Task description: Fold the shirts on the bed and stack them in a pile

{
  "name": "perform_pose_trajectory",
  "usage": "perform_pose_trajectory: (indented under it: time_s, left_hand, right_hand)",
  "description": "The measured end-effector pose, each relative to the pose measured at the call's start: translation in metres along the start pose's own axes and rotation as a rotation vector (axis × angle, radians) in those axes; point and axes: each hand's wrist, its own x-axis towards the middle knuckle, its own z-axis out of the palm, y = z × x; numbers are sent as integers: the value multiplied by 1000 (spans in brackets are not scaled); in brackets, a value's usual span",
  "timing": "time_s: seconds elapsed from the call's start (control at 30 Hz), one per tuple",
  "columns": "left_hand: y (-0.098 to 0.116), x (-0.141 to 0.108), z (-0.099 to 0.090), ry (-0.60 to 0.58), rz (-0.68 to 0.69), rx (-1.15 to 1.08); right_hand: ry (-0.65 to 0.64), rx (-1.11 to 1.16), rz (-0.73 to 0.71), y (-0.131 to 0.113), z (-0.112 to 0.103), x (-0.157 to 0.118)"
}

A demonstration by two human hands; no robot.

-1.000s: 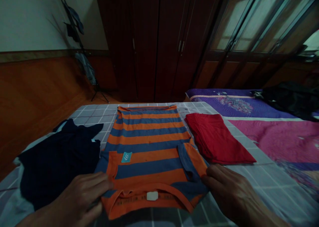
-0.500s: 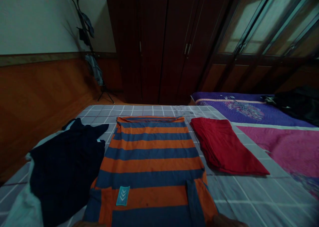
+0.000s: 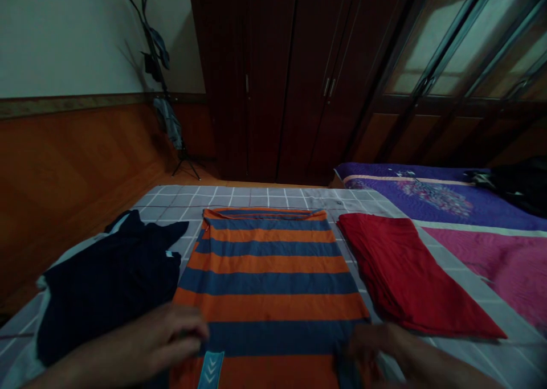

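An orange and dark-blue striped shirt [image 3: 277, 306] lies flat in front of me, its hem at the far end and a teal patch with pale chevrons [image 3: 211, 370] near its lower left. My left hand [image 3: 168, 338] is over the shirt's left edge, fingers curled and the thumb a little apart, with nothing visible between them. At the shirt's right edge, by a folded-in sleeve [image 3: 343, 366], is my right hand [image 3: 382, 346]. Its fingers point down and are blurred, so any hold on the cloth is unclear. The shirt's near end runs out of view.
Dark navy clothing [image 3: 106, 283] over pale cloth lies to the left, and a folded red cloth [image 3: 410, 269] to the right. All rest on a grey checked cover [image 3: 273, 197]. Beyond are a purple and pink bed [image 3: 436, 198], a wardrobe [image 3: 273, 81] and a coat stand [image 3: 158, 64].
Both hands have come up from the bottom edge onto the shirt's sides. The view has shifted slightly, so the shirt's near part sits lower in the picture.
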Motion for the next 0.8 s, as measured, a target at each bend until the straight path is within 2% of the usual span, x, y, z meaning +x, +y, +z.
perform_pose_trajectory:
  time_s: [0.07, 0.13, 0.23, 0.33, 0.4, 0.5, 0.63, 0.7, 0.8]
  left_hand:
    - [-12, 44, -26, 52, 44, 12]
    - [-32, 92, -35, 109, 114, 82]
    - [-69, 155, -29, 114, 129, 249]
    - [-104, 195, -26, 136, 81, 334]
    - [-120, 207, -32, 199, 22, 357]
    - [-132, 213, -38, 298, -30, 390]
    - [-138, 211, -33, 245, 35, 399]
    - [-150, 204, -36, 253, -38, 405]
    - [-173, 183, -58, 372, -224, 425]
  right_hand:
    - [48, -1, 41, 15, -8, 50]
    - [94, -132, 72, 35, -4, 102]
    - [33, -350, 83, 69, 12, 166]
    - [4, -397, 104, 97, 20, 204]
    - [40, -435, 185, 110, 16, 216]
    - [90, -485, 275, 113, 14, 225]
    - [-8, -479, 128, 100, 27, 232]
    - [-24, -486, 133, 98, 28, 232]
    - [29, -530, 298, 103, 12, 225]
